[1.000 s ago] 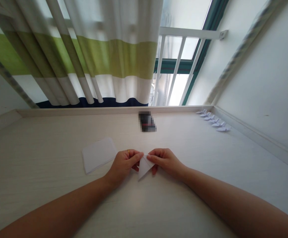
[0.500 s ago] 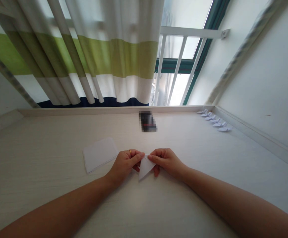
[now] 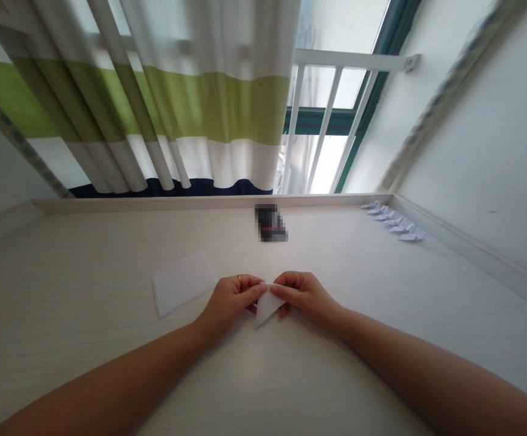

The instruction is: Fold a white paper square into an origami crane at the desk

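Observation:
Between my two hands is a small folded piece of white paper (image 3: 268,306), a triangle with its point toward me. My left hand (image 3: 232,301) pinches its upper left edge, thumb on top; a gold ring is on one finger. From the other side my right hand (image 3: 306,295) grips the upper right part with thumb and fingers. Both thumbs lie close together near the top edge. The fingers behind the paper are partly hidden. A stack of white paper sheets (image 3: 182,284) lies just left of my left hand.
Several folded white paper figures (image 3: 399,225) stand in a row at the back right corner of the pale wooden surface (image 3: 263,387). A pixelated dark object (image 3: 271,223) lies at the back middle. A raised rim (image 3: 154,204), curtain (image 3: 218,103) and white railing (image 3: 349,59) are behind.
My left thumb has shifted slightly right along the top of the folded paper, closer to the right thumb. The paper's lower tip has moved a little. The rest looks the same.

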A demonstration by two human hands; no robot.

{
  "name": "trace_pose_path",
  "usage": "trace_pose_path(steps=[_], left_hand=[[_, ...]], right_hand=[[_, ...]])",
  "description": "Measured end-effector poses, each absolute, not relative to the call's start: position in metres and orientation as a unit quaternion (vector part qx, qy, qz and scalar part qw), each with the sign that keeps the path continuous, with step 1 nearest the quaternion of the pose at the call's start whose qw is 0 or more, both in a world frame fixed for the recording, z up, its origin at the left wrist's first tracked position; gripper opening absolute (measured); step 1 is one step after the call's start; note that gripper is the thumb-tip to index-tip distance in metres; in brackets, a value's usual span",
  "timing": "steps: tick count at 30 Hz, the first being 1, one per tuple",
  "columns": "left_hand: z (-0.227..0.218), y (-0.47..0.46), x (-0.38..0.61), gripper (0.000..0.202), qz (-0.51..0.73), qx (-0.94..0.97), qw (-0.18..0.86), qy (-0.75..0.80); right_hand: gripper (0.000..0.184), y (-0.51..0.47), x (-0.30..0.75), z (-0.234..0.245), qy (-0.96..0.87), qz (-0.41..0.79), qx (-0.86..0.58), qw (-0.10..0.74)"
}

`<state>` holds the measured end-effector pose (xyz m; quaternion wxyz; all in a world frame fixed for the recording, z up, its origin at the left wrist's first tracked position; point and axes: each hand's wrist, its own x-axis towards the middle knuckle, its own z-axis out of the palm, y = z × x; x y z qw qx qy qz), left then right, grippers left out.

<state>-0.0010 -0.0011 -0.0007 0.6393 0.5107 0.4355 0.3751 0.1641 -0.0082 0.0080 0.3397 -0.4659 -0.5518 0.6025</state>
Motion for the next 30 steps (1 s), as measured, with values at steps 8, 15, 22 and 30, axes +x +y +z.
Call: trace_pose_path(steps=[8, 15, 22, 30], left_hand=[[-0.0009, -0.0022, -0.0012, 0.018, 0.377, 0.516, 0.64, 0.426], [-0.0003, -0.0015, -0.0012, 0.019, 0.374, 0.516, 0.649, 0.416], [-0.0034, -0.0014, -0.0001, 0.022, 0.373, 0.521, 0.638, 0.427], [-0.0016, -0.0023, -0.0017, 0.022, 0.368, 0.534, 0.635, 0.42]], right_hand=[[0.027, -0.0085, 0.1638, 0.007, -0.562, 0.587, -0.477, 0.334], [0.026, -0.0095, 0.1635, 0.0076, -0.57, 0.566, -0.491, 0.338], [0.026, -0.0106, 0.1636, 0.0077, -0.592, 0.54, -0.501, 0.326], [0.029, -0.0082, 0.1652, 0.0057, -0.572, 0.595, -0.455, 0.334]])
